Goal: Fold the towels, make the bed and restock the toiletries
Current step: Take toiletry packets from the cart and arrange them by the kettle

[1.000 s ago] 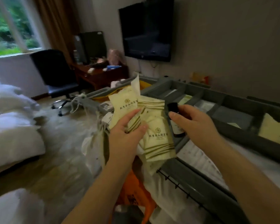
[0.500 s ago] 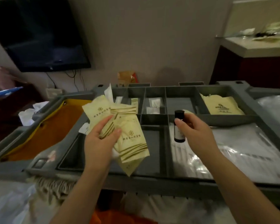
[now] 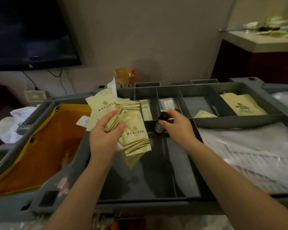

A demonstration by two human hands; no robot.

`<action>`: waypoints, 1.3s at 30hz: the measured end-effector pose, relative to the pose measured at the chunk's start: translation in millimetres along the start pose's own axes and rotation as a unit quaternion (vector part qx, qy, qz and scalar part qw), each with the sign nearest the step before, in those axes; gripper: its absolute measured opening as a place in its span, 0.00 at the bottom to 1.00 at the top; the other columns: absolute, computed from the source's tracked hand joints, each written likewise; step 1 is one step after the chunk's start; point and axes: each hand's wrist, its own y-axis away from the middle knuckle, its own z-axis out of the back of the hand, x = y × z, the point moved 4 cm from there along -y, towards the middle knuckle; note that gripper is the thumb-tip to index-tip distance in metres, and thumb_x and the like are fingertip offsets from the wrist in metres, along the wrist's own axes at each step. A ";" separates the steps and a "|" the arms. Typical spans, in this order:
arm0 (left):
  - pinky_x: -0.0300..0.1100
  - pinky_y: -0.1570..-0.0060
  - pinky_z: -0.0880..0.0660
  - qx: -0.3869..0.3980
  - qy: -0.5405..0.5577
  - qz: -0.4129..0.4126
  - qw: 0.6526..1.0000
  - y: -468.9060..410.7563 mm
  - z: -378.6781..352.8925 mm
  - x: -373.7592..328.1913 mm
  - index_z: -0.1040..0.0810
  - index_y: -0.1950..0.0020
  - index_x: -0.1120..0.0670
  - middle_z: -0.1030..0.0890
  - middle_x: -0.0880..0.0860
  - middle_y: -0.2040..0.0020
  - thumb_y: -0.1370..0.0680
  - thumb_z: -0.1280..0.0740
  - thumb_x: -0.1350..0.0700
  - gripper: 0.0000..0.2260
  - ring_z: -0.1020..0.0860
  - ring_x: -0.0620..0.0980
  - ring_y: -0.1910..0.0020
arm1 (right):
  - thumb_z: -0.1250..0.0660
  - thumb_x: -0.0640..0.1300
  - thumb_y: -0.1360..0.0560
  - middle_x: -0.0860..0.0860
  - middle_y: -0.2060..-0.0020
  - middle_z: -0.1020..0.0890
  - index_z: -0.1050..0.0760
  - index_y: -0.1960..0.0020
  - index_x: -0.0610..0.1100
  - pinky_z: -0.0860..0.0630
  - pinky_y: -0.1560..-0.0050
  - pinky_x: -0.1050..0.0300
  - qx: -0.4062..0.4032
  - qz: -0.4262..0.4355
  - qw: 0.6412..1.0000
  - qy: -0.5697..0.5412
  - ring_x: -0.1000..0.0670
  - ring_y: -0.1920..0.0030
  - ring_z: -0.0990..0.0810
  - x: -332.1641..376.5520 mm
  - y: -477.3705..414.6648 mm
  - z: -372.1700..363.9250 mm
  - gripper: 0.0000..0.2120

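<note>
My left hand (image 3: pixel 105 138) grips a fan of several pale yellow toiletry packets (image 3: pixel 135 135) with gold stripes, held above the grey cart tray (image 3: pixel 186 200). My right hand (image 3: pixel 177 127) holds a small dark bottle (image 3: pixel 160 124) upright over the tray's middle divider. The tray's back compartments contain a narrow packet (image 3: pixel 145 109), a clear sachet (image 3: pixel 169 103) and a larger yellow bag (image 3: pixel 241 105).
An orange-lined bin (image 3: pixel 40 145) sits at the cart's left. Plastic-wrapped white goods (image 3: pixel 249 155) fill the right section. A wall TV (image 3: pixel 28 34) hangs at upper left, and a counter with items (image 3: pixel 266 40) stands at upper right. A small carton (image 3: pixel 125 77) stands behind the cart.
My view has swung from the room to face the cart straight on. My right hand with the bottle has moved forward and lower over the tray; the left still holds the packets.
</note>
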 end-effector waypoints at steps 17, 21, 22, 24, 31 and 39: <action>0.53 0.50 0.20 0.115 0.019 0.046 0.992 -41.4 18.9 29.7 0.23 0.50 0.37 0.21 0.49 0.42 0.27 0.30 0.65 0.20 0.19 0.50 0.47 | 0.29 0.47 0.28 0.51 0.39 0.29 0.31 0.36 0.51 0.27 0.41 0.53 -0.036 -0.048 0.944 0.323 0.49 0.38 0.29 0.9 -18.0 -40.1 0.22; 0.53 0.50 0.20 0.109 0.026 0.035 0.993 -39.0 19.4 26.2 0.24 0.51 0.36 0.22 0.48 0.42 0.26 0.31 0.65 0.21 0.19 0.49 0.47 | 0.34 0.51 0.24 0.52 0.36 0.30 0.33 0.32 0.51 0.31 0.37 0.52 -0.109 -0.040 0.960 0.253 0.51 0.36 0.31 12.9 2.7 -39.5 0.21; 0.53 0.50 0.20 0.108 0.031 0.033 0.993 -38.4 19.2 25.3 0.25 0.51 0.36 0.22 0.47 0.42 0.26 0.31 0.65 0.22 0.19 0.49 0.47 | 0.37 0.51 0.22 0.53 0.38 0.29 0.32 0.34 0.51 0.30 0.39 0.54 -0.132 -0.029 0.968 0.211 0.53 0.38 0.30 19.7 10.4 -39.1 0.18; 0.51 0.50 0.20 0.105 0.037 0.024 0.994 -36.4 19.1 23.9 0.25 0.51 0.36 0.22 0.46 0.42 0.26 0.31 0.65 0.22 0.20 0.48 0.46 | 0.40 0.49 0.21 0.55 0.45 0.24 0.28 0.40 0.51 0.27 0.48 0.60 -0.125 -0.020 0.988 0.086 0.57 0.46 0.25 34.4 24.7 -42.1 0.11; 0.38 0.54 0.20 0.121 0.051 -0.014 0.991 -23.7 3.0 15.8 0.24 0.49 0.38 0.22 0.43 0.42 0.27 0.30 0.65 0.20 0.21 0.41 0.45 | 0.28 0.44 0.28 0.52 0.54 0.17 0.25 0.47 0.52 0.20 0.57 0.61 -0.027 -0.067 0.983 -0.167 0.56 0.55 0.17 50.1 44.9 -47.2 0.12; 0.29 0.60 0.24 0.132 0.055 -0.045 0.989 -16.1 -71.3 -6.1 0.24 0.49 0.40 0.23 0.40 0.47 0.27 0.29 0.63 0.18 0.22 0.31 0.51 | 0.28 0.39 0.28 0.44 0.58 0.16 0.24 0.53 0.39 0.18 0.55 0.51 -0.065 -0.061 0.977 -0.195 0.47 0.55 0.16 25.7 26.1 29.3 0.08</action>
